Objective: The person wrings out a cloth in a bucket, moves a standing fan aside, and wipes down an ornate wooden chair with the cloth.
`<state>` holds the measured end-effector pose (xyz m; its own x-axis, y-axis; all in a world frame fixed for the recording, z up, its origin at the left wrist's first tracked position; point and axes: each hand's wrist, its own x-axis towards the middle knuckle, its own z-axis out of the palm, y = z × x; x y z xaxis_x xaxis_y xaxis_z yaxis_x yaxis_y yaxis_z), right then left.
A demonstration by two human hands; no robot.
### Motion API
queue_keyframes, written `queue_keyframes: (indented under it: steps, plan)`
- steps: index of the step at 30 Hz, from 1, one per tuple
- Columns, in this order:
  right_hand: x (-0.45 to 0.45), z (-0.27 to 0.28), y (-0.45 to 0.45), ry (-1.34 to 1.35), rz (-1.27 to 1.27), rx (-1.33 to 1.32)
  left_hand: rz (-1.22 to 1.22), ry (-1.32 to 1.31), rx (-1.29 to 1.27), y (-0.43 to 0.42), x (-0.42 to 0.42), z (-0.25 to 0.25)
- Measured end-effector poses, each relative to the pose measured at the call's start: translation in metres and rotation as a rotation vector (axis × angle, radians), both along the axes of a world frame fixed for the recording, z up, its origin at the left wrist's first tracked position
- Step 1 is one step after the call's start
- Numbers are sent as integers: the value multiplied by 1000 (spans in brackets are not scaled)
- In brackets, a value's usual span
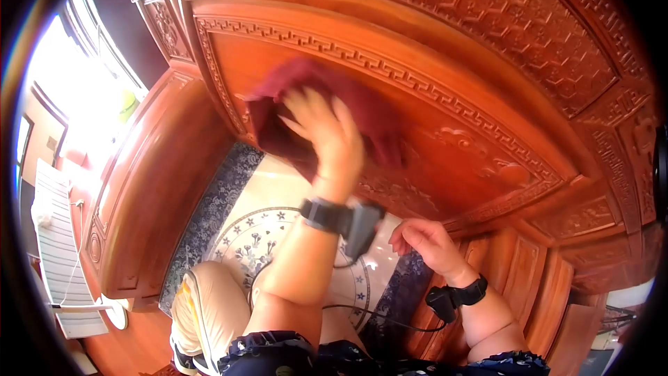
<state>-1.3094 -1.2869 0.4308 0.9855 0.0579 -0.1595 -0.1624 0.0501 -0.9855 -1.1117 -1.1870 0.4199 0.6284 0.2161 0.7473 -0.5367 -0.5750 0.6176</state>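
A dark red cloth (376,115) lies bunched against the carved wooden panel (459,104). Pressed on it is my left hand (323,129), its fingertips among the folds, slightly blurred. Lower and to the right, my right hand (428,244) hovers near the panel's lower edge, fingers curled and nothing visible in them. Each wrist carries a black strap with a small device.
A curved wooden side (160,167) rises at the left. Below the panel is a pale floor with a flower pattern (257,237) and a dark blue border. Wooden ledges (515,271) stand at the lower right. A thin black cable runs between the wrists. A bright window is upper left.
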Motion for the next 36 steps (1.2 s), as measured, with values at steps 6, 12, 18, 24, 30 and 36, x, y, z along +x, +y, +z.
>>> queue_keyframes:
  steps: [6,12,18,24,30,36]
  plan:
    - [-6,5,-1,33,-12,-13,-495,-86,278,6,-46,-23]
    - [-2,2,2,-11,10,-20,-83,87,-107,30,26,17]
    - [1,3,-2,46,-8,-35,-271,389,215,26,-23,-54]
    - [3,1,-2,31,-37,-55,-88,407,360,44,35,-24]
    - [0,-1,-3,-11,-27,-95,-248,233,190,52,-5,-94]
    - [2,0,0,-3,-27,-106,-138,266,270,106,83,-33]
